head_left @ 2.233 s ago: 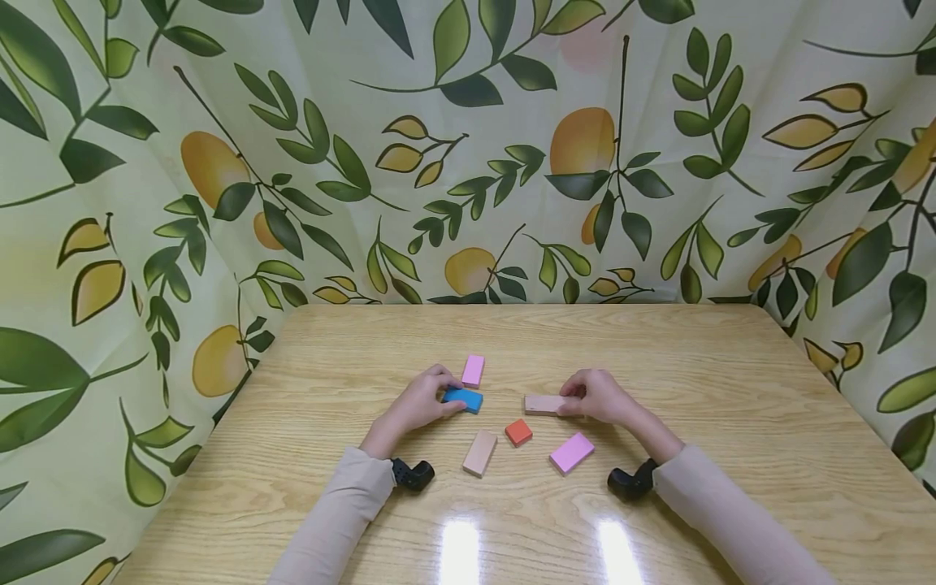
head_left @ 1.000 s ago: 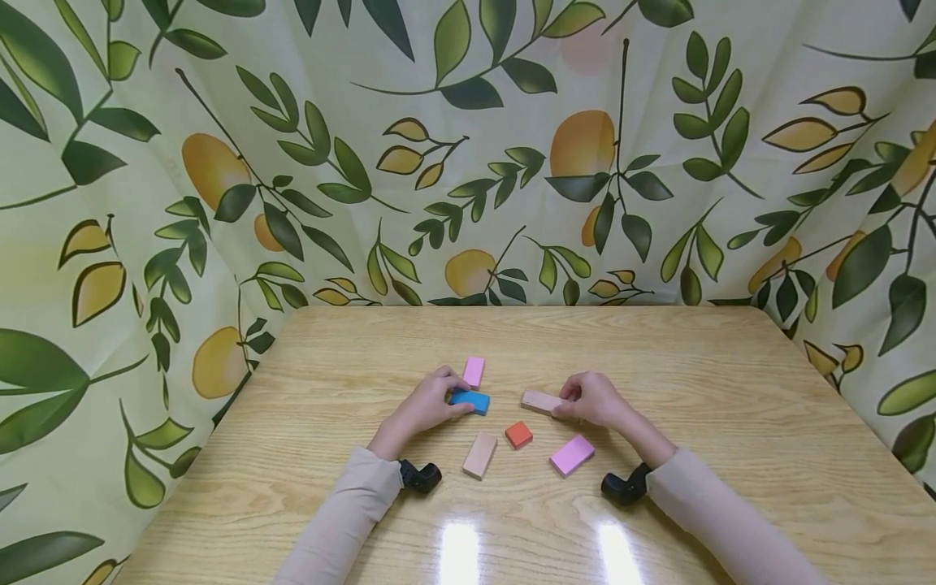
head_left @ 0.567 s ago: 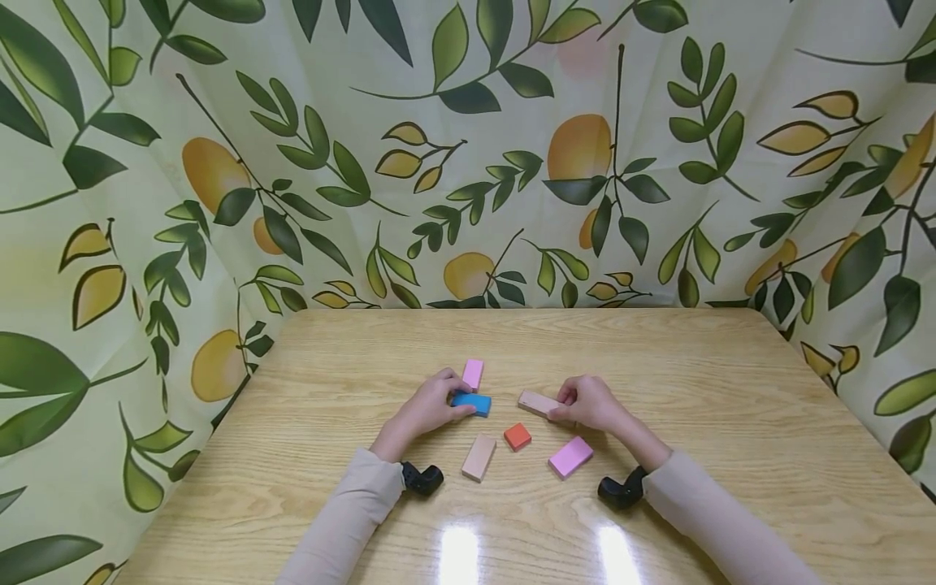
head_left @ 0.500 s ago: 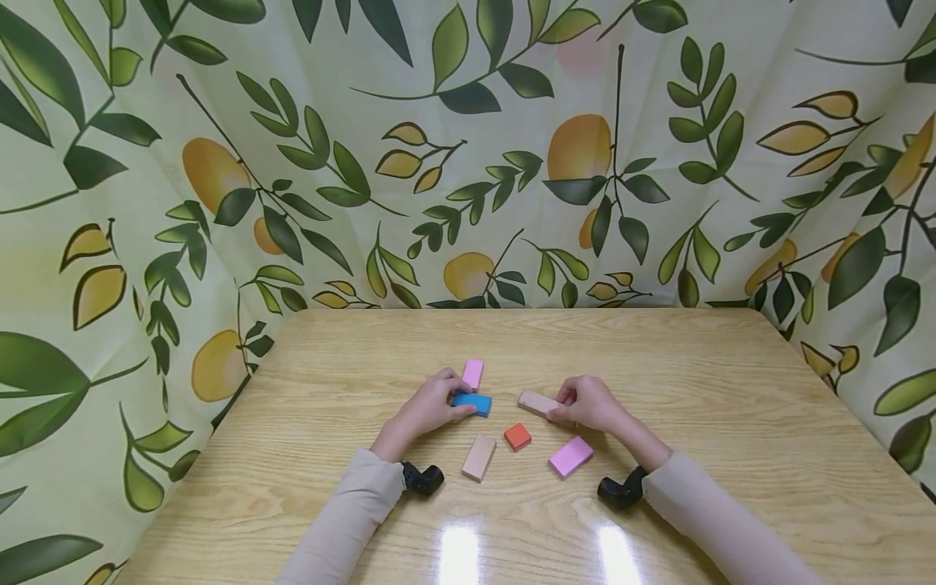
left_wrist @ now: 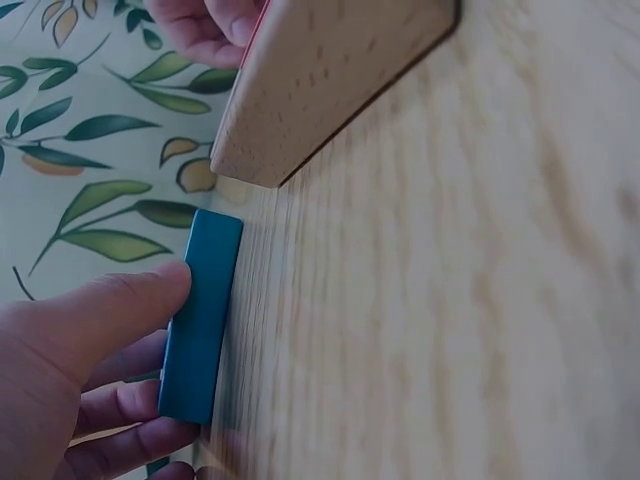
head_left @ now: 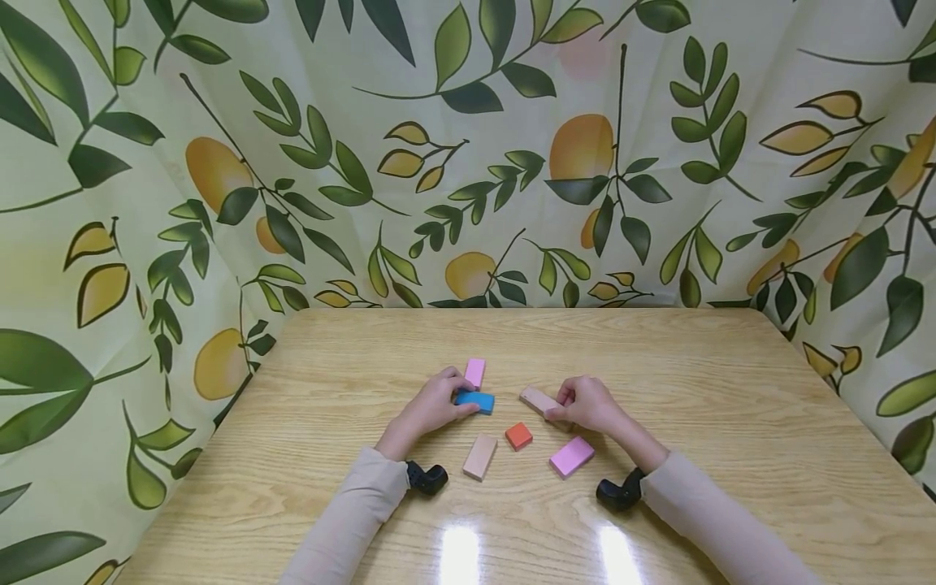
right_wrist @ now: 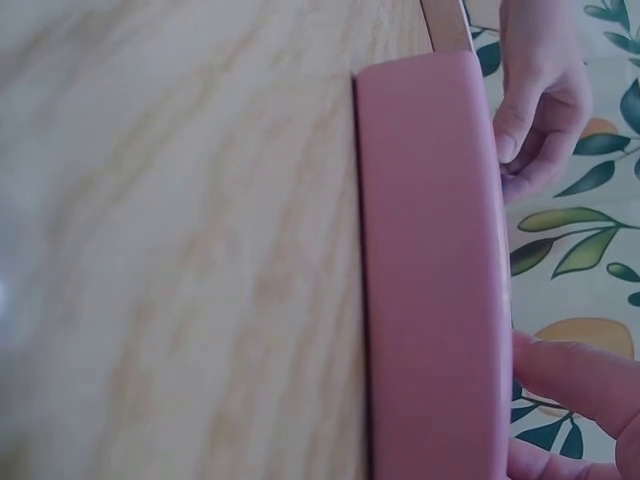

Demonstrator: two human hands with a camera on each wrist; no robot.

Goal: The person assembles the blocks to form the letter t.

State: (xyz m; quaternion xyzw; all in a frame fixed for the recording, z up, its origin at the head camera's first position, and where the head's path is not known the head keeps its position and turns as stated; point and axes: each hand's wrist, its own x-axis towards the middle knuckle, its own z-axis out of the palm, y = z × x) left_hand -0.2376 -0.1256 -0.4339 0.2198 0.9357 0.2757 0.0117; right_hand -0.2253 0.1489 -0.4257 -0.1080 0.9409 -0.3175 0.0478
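Note:
My left hand [head_left: 431, 405] pinches a flat blue block [head_left: 477, 402] on the table, thumb on its near side. In the left wrist view, the thumb presses the long face of that blue block [left_wrist: 203, 315], with fingers behind and beneath. A pink block [head_left: 475, 372] lies just behind the blue one. To the right, my right hand [head_left: 588, 402] grips the right end of a pale wooden block [head_left: 537, 399], which lies slantwise, its left end farther back. Fingers cover its right end. A gap of bare table separates the two held blocks.
Nearer the front lie a second pale wooden block [head_left: 480, 457], a small orange-red block [head_left: 519, 436] and another pink block [head_left: 572, 457]. This pink block fills much of the right wrist view. A leaf-patterned cloth [head_left: 468, 162] hangs behind the wooden table [head_left: 658, 349].
My left hand has slid the blue block slightly right. My right hand has shifted a little left and turned the pale wooden block from nearly level to slanting. The other blocks stay put.

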